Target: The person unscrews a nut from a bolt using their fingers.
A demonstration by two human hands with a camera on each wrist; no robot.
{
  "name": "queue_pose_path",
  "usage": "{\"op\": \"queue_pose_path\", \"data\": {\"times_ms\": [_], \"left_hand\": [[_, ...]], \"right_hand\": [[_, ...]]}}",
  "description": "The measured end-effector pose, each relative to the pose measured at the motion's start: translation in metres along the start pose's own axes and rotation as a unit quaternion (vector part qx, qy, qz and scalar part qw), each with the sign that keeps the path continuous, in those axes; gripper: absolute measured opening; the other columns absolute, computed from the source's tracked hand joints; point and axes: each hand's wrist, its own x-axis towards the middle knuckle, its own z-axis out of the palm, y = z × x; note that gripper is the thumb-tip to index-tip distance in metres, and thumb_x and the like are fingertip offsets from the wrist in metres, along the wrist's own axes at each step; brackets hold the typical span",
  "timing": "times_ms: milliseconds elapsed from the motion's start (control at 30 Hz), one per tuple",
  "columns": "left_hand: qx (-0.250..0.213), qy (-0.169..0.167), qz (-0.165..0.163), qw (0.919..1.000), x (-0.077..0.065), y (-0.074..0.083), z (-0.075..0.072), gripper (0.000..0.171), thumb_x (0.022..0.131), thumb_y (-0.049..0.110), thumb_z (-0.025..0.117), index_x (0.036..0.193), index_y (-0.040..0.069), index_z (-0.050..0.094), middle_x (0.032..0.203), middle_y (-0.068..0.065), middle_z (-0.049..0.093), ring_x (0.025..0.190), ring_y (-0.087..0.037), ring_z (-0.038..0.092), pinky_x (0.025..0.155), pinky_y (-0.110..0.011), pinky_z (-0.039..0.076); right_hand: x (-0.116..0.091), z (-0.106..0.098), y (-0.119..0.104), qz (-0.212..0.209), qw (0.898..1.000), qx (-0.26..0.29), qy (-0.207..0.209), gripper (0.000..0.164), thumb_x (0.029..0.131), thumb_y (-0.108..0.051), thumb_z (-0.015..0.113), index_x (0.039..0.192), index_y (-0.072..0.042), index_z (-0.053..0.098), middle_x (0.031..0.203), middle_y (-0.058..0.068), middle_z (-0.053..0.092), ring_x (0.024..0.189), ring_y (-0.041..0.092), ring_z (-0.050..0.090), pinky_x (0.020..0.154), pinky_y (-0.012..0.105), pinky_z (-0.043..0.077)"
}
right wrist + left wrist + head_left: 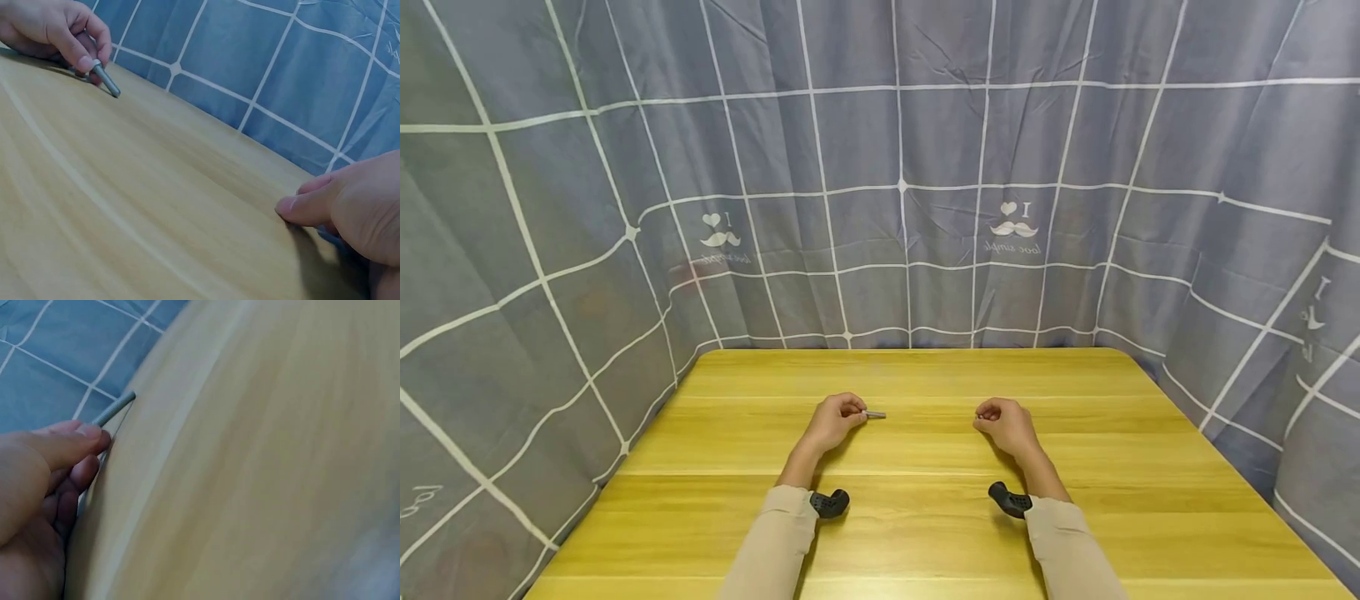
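My left hand (831, 423) pinches a grey metal bolt (876, 415) between thumb and fingertips, a little above the table. The bolt's shank (117, 409) points right, towards the other hand. In the right wrist view a wider collar or head of the bolt (107, 81) shows at the fingertips. Opposite, my right hand (1006, 425) has thumb and index finger pinched together. A tiny metal piece (980, 416) peeks out at those fingertips, mostly hidden and too small to name. The two hands are apart, with bare tabletop between them.
A yellow wood-grain table (917, 533) lies under both hands. Grey curtains (865, 225) with white grid lines hang behind it and along both sides. Black wrist devices (830, 504) sit at both sleeve cuffs.
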Motion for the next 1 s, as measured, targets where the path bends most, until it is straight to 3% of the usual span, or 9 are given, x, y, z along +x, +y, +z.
{"op": "queue_pose_path", "data": {"times_ms": [233,533,700,833,1000], "left_hand": [[0.037,-0.015,0.022,0.9990,0.002,-0.002,0.000,0.009,0.092,-0.004,0.075,0.098,0.002,0.073,0.085,-0.002,0.067,0.077,-0.016,0.059,0.074,-0.037,0.050],[0.037,-0.012,0.001,0.9992,0.004,0.000,0.003,0.009,0.093,-0.005,0.073,0.099,0.002,0.075,0.085,-0.002,0.067,0.078,-0.017,0.059,0.076,-0.037,0.050],[0.028,-0.017,-0.011,0.9994,0.006,0.001,0.001,0.010,0.093,-0.005,0.074,0.101,0.001,0.075,0.087,-0.003,0.068,0.081,-0.017,0.060,0.076,-0.036,0.051],[-0.015,-0.025,-0.041,0.9988,0.008,0.004,-0.003,0.019,0.089,-0.007,0.077,0.108,-0.004,0.072,0.096,-0.009,0.070,0.088,-0.020,0.062,0.081,-0.036,0.052],[-0.041,-0.050,-0.058,0.9962,0.010,0.012,-0.011,0.043,0.091,0.001,0.079,0.130,-0.006,0.062,0.119,-0.019,0.068,0.107,-0.031,0.063,0.092,-0.046,0.051]], "right_hand": [[0.003,-0.007,0.003,0.032,0.999,0.009,-0.032,0.009,0.091,-0.007,0.080,0.097,-0.003,0.075,0.087,0.004,0.065,0.081,0.022,0.057,0.076,0.039,0.047],[0.004,-0.017,0.003,0.042,0.997,0.014,-0.064,0.008,0.092,-0.006,0.078,0.097,-0.002,0.073,0.088,0.005,0.062,0.081,0.023,0.055,0.075,0.038,0.045],[0.004,-0.016,0.002,0.043,0.997,0.009,-0.062,0.010,0.092,-0.007,0.078,0.100,-0.002,0.073,0.090,0.005,0.063,0.084,0.023,0.056,0.077,0.040,0.046],[0.005,-0.014,0.000,0.035,0.997,0.010,-0.061,0.022,0.094,-0.008,0.077,0.112,0.002,0.071,0.097,0.008,0.063,0.090,0.026,0.057,0.082,0.042,0.047],[0.007,-0.019,-0.001,0.042,0.997,0.017,-0.054,0.043,0.099,-0.015,0.072,0.136,0.003,0.060,0.112,0.017,0.065,0.100,0.034,0.061,0.082,0.045,0.051]]}}
